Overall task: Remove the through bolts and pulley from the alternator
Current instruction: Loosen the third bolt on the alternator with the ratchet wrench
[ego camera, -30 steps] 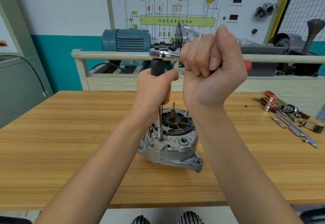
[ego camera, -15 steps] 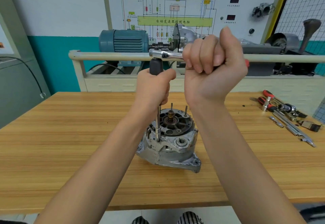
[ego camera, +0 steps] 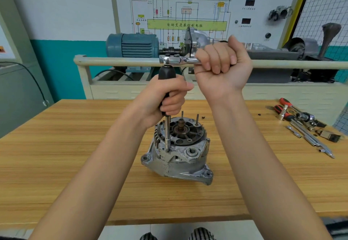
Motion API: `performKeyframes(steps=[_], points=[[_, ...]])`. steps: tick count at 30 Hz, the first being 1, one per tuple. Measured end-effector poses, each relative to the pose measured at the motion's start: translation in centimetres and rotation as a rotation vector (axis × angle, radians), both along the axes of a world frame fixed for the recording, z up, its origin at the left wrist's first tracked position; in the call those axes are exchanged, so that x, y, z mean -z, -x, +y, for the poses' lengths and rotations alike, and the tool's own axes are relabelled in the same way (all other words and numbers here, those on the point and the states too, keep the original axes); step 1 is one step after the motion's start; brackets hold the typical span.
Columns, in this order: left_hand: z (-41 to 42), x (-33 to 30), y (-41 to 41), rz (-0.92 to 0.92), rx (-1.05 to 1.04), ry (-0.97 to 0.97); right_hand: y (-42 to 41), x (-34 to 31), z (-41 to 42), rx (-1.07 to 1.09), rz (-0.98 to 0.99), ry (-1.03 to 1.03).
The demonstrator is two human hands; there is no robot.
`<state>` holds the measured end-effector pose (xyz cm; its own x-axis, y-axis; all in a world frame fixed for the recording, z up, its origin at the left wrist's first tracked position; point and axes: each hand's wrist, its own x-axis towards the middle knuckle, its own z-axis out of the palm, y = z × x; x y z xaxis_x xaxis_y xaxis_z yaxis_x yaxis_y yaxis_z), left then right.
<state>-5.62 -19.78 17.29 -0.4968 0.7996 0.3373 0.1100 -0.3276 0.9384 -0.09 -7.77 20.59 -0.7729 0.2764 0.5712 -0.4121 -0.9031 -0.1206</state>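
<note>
A silver alternator [ego camera: 180, 156] stands on the wooden table [ego camera: 75, 145], its open end with the shaft and two thin studs facing up. A black-handled driver [ego camera: 166, 75] stands upright with its tip in a bolt hole on the alternator's near left rim. My left hand [ego camera: 165, 98] grips the black handle. A chrome ratchet [ego camera: 177, 59] sits on top of the driver, its handle pointing right. My right hand [ego camera: 220, 66] is wrapped round that handle in a fist.
Loose tools [ego camera: 305, 124], with red-handled ones and sockets among them, lie at the table's right edge. Behind the table stands a rail [ego camera: 116, 61] with a blue motor [ego camera: 133, 45] and a wiring-diagram board [ego camera: 186, 13].
My right hand has swung the ratchet handle slightly; the red handle end seen earlier past my fist is hidden now. My left hand keeps its grip on the driver.
</note>
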Motion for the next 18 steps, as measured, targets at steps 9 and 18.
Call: performKeyframes(steps=[9, 18], points=[[1.9, 0.4, -1.1, -0.058, -0.570, -0.069, -1.2, 0.8, -3.5, 0.588, 0.241, -0.300], [0.2, 0.2, -0.3, -0.022, -0.217, -0.042, -1.3, 0.0, -1.7, 0.367, 0.143, -0.283]])
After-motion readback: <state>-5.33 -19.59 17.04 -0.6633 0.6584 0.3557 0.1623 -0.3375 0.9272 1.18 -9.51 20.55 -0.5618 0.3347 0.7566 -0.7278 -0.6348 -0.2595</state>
